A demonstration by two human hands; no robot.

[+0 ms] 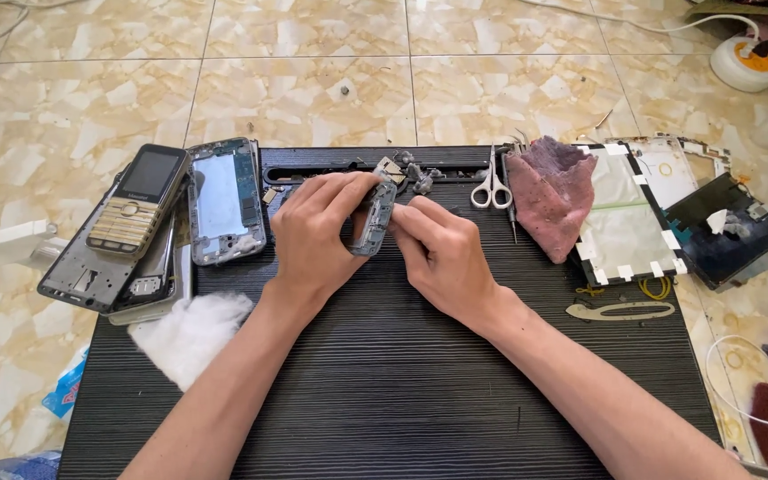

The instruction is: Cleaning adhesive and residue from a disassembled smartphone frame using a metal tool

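Both hands meet just above the middle of a black ridged work mat (384, 382) that lies on a marble-tiled floor (304, 80). The left hand (317, 233) is closed around a grey phone frame (377, 218), thumb on one side and fingers wrapped over the other, holding it on edge. The right hand (442, 253) comes in from 4 o'clock; its fingertips (402, 218) pinch the same frame along its right edge, so the two hands are together, both gripping the part.

At 12 o'clock from the frame, small grey metal pieces (415, 173) lie along the mat's top groove. At 2 o'clock are white-handled scissors (491, 187), and beyond them a crumpled pink cloth (551, 191). Further toward 3 o'clock sits a tablet screen panel with white tape tabs (628, 213), and past it a dark panel (726, 231) partly off the mat. A flat pale pry tool (620, 310) lies at 4 o'clock.

At 9 o'clock, an opened phone body with a silver back (227, 200) stands beside a gold-keyed bar phone (135, 200), which rests on a stack of grey phone chassis (82, 276). A wad of white cotton (190, 333) lies at 7 o'clock, touching the left forearm. A white round power socket with an orange centre (744, 62) sits on the floor at 2 o'clock, far off.
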